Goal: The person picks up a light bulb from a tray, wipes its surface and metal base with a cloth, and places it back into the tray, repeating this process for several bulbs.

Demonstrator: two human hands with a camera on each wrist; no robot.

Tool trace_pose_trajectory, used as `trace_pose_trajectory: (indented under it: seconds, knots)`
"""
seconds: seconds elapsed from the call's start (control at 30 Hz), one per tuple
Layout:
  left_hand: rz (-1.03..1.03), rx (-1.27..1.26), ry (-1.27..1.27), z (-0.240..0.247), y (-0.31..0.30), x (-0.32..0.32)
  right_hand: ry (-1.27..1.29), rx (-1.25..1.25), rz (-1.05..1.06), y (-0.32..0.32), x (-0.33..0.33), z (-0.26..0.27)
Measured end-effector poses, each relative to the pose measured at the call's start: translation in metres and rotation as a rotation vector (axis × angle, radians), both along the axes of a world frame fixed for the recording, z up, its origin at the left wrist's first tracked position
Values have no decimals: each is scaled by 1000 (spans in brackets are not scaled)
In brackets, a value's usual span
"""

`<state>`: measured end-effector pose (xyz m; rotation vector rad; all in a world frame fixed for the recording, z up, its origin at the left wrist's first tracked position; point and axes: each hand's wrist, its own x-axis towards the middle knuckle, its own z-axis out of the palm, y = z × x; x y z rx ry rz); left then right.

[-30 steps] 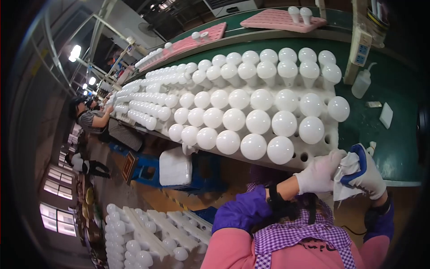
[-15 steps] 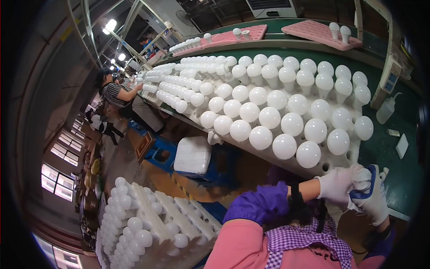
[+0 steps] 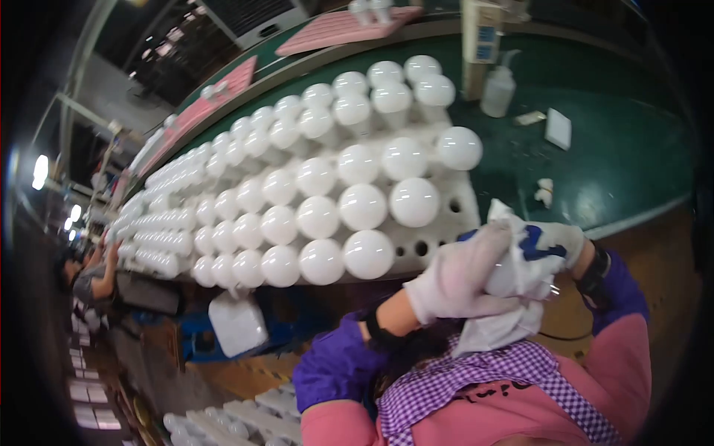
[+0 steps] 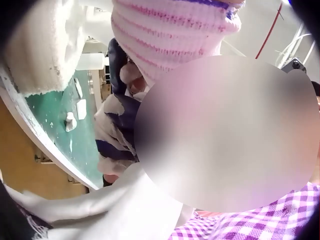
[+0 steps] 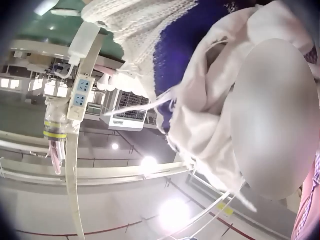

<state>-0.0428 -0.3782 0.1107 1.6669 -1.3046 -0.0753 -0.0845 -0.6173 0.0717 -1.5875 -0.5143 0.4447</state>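
Observation:
Both gloved hands meet over a white cloth (image 3: 494,327) at the bench's front edge. My left hand (image 3: 457,279), in a whitish glove, grips the cloth from the left, and a loose part hangs below it. On the other side my right hand (image 3: 554,244), in a white and blue glove, has its fingers curled on the cloth. A pale, rounded thing shows between the hands, largely covered; what it is I cannot tell. In the right wrist view, folds of cloth (image 5: 200,110) lie against the blue part of the glove (image 5: 175,50).
Rows of white bulbs (image 3: 363,207) stand in a pale holed tray (image 3: 465,197) left of the hands. Behind are a squeeze bottle (image 3: 498,91), a white block (image 3: 558,129) and a socket strip (image 3: 485,44). More bulbs (image 3: 178,424) stand low at left; another person (image 3: 97,282) works farther along.
The head view has swung, shifting the bench leftward in it. Both hands have come nearer the body with the cloth, which now spreads out and hangs lower between them.

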Motion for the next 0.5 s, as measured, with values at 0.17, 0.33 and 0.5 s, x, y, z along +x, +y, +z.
trace_pose_trajectory:
  seconds: [0.17, 0.33, 0.5]
  knots:
    - [-32, 61, -30, -23, 4, 10, 83, -136, 0, 41, 9, 76]
    - [58, 97, 357, -19, 3, 0, 574, 67, -6, 39, 12, 67]
    - [157, -291, 1121, -12, -1, 1, 353, 283, -361, 10, 3, 20]
